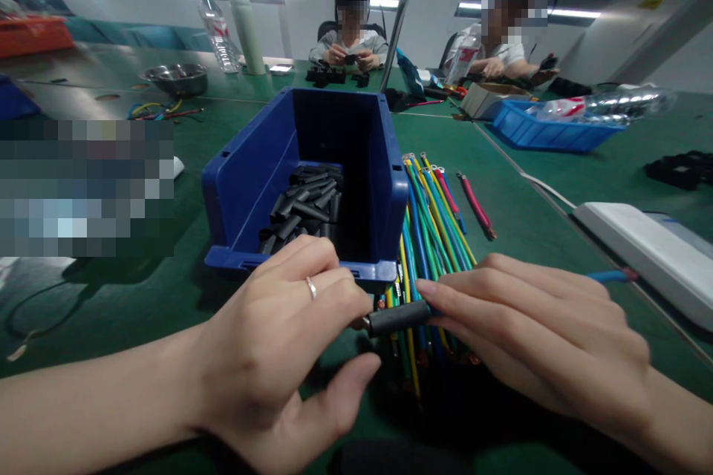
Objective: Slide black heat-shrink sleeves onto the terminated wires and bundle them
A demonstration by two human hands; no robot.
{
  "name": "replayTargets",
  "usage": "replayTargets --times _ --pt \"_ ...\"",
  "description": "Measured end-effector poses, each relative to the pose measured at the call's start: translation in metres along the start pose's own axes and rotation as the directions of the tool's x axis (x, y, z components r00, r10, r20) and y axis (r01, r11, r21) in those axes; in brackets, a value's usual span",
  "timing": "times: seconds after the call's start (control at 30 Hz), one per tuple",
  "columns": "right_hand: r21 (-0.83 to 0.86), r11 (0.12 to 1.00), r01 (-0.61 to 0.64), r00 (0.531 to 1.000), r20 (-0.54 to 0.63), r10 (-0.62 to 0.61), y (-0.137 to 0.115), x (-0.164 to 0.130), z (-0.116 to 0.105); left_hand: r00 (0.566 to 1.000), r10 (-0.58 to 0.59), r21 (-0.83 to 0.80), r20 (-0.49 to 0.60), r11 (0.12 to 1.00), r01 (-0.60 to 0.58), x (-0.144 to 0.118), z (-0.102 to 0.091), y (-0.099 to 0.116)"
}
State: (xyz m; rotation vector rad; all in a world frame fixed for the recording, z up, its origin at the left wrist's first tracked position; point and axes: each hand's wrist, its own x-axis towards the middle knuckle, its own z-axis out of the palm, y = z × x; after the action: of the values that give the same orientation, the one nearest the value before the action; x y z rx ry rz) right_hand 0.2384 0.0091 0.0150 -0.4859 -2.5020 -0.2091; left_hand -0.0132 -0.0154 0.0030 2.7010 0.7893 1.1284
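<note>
My right hand (535, 326) is closed on a blue wire (607, 277), whose bare copper end sticks out past the knuckles. A black tubular sleeve (398, 318) lies at my right fingertips, around the wire's left end. My left hand (290, 341), with a ring, is at the sleeve's left end; its fingers are bent and the thumb stands apart. A small metal tip shows beside the left index finger. Beneath and behind the hands lies a bundle of wires (431, 226) in green, yellow, blue and red. Beyond my left hand a blue bin (250, 156) holds black sleeves (306, 204).
A red wire (476, 204) lies right of the bundle. Further right are a white power strip (640, 252) and a light-blue tray (551, 126) with plastic bottles. A metal bowl (175, 79) stands far left. Two people (348, 37) sit across the green table (518, 200).
</note>
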Motion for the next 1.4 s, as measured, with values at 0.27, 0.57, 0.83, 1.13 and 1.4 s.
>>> replayTargets --times 0.27,0.57,0.83,1.13,1.4 --pt "-0.027 0.999 0.046 0.999 0.020 -0.045 0.001 0.002 -0.001 0.999 -0.041 -0.009 0.006 0.999 0.041 -0.001 0.001 -0.001" --pt "0.000 0.999 0.046 0.998 0.046 -0.046 0.004 0.001 0.002 0.996 -0.061 -0.004 0.059 0.998 0.061 0.000 -0.002 0.000" --pt "0.068 0.997 0.020 0.999 0.026 -0.022 0.003 0.001 0.007 0.997 -0.070 0.000 0.045 0.998 0.070 0.000 -0.003 0.000" --pt "0.089 0.996 0.002 0.999 0.031 -0.005 0.002 0.003 0.006 0.996 -0.073 -0.014 0.041 0.997 0.074 -0.001 -0.002 0.000" --pt "0.082 0.997 0.001 1.000 0.007 -0.002 0.002 0.005 0.008 0.998 -0.016 0.014 0.066 1.000 0.015 0.002 -0.002 -0.002"
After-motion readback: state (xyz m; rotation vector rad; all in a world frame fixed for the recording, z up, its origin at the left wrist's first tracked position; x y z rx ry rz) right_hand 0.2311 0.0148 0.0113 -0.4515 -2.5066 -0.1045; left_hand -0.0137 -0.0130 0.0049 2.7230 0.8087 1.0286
